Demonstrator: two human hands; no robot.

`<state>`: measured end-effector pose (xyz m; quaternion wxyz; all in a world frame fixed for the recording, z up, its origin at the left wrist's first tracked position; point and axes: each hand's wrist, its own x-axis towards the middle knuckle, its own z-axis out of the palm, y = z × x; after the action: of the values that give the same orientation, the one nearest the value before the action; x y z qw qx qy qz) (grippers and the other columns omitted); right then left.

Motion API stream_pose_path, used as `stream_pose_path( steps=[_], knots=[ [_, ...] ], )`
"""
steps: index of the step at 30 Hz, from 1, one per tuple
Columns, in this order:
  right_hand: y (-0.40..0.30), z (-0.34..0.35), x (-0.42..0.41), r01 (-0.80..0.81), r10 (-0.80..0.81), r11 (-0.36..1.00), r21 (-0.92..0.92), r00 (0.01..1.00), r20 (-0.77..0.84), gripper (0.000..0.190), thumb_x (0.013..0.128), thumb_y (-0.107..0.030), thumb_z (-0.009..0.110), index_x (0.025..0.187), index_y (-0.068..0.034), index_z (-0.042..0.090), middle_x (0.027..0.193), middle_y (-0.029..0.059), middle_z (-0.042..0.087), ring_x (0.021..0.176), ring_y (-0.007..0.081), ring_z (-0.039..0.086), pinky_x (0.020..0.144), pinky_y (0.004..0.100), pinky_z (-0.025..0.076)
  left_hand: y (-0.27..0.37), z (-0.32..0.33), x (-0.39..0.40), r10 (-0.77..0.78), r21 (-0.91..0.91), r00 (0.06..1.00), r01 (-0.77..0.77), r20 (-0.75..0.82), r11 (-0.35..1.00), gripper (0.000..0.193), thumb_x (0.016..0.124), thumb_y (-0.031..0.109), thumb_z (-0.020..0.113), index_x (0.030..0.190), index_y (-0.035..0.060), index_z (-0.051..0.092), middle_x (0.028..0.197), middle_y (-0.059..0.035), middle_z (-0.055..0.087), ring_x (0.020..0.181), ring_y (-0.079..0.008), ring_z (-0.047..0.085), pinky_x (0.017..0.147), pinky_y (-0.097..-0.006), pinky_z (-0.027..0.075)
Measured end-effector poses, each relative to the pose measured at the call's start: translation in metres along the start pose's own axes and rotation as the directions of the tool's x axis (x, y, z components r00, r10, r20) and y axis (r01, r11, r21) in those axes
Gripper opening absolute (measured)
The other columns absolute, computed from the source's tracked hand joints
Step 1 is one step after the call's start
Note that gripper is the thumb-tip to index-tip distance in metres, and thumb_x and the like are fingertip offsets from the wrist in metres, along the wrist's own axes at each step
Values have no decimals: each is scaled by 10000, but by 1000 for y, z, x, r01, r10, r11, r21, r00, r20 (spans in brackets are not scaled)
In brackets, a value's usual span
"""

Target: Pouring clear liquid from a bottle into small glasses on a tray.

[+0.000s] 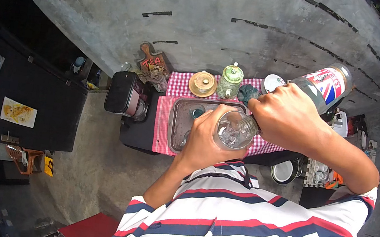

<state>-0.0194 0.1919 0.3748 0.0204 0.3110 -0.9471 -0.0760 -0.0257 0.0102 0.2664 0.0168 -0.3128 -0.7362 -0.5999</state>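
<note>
My left hand (205,138) is wrapped around a clear drinking glass (234,133), held upright above the table's front edge. Clear liquid or ice seems to be inside; I cannot tell which. My right hand (284,113) grips a large clear bottle (323,86) near its neck. The bottle is tipped, base up to the right and mouth end at the glass's rim. Its label shows a Union Jack and bears writing. Below my left hand lies a metal tray (175,116), carrying a small glass with dark contents (197,111) and another glass (185,138), partly hidden.
Along the wall stand a green lidded pot (230,82), a tan lidded dish on a saucer (203,83), a crumpled dark cloth (248,94) and a white dish (273,82). A black coffee machine (120,93) occupies the left end. A bucket (282,172) sits at lower right.
</note>
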Motion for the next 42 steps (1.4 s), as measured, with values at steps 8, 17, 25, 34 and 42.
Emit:
stream_pose_path(
  steps=[8, 17, 25, 34, 42],
  knots=[
    [-4, 0, 2, 1, -1, 1000, -14, 1000, 14, 73, 692, -116, 636, 716, -50, 619, 601, 123, 621, 612, 302, 660, 594, 408, 488, -2, -2, -2, 19, 8, 1000, -19, -6, 1000, 577, 571, 170, 882, 1046, 32, 584, 927, -117, 671, 874, -305, 669, 801, -390, 516],
    [-8, -1, 5, 31, -32, 999, -39, 999, -34, 65, 677, -112, 656, 669, -53, 629, 622, 110, 637, 615, 284, 670, 574, 388, 502, -1, -6, -5, 4, -5, 1000, -4, -4, 1000, 580, 571, 162, 880, 1052, 31, 583, 940, -121, 668, 884, -304, 666, 801, -388, 517],
    [-10, 0, 7, 43, -43, 998, -39, 999, 3, 80, 718, -124, 631, 713, -50, 602, 632, 110, 639, 631, 289, 672, 594, 400, 503, -3, -7, -7, 47, 44, 998, -45, -44, 998, 529, 578, 155, 881, 1008, 23, 603, 888, -101, 687, 812, -197, 688, 747, -327, 536],
    [-12, -2, 8, 63, -66, 997, -54, 996, -62, 59, 653, -98, 681, 619, -60, 651, 603, 103, 636, 597, 272, 673, 539, 366, 510, -3, -7, -9, 39, 36, 998, -38, -48, 999, 528, 581, 160, 882, 1011, 20, 609, 909, -109, 687, 838, -206, 690, 765, -332, 535],
    [-12, -2, 8, 61, -62, 997, -43, 997, -42, 65, 643, -93, 682, 614, -48, 646, 604, 120, 636, 589, 284, 672, 543, 376, 515, -2, -7, -9, 59, 38, 997, -57, -57, 998, 526, 581, 160, 883, 1007, 21, 608, 909, -105, 688, 833, -206, 691, 760, -333, 536]
  ],
)
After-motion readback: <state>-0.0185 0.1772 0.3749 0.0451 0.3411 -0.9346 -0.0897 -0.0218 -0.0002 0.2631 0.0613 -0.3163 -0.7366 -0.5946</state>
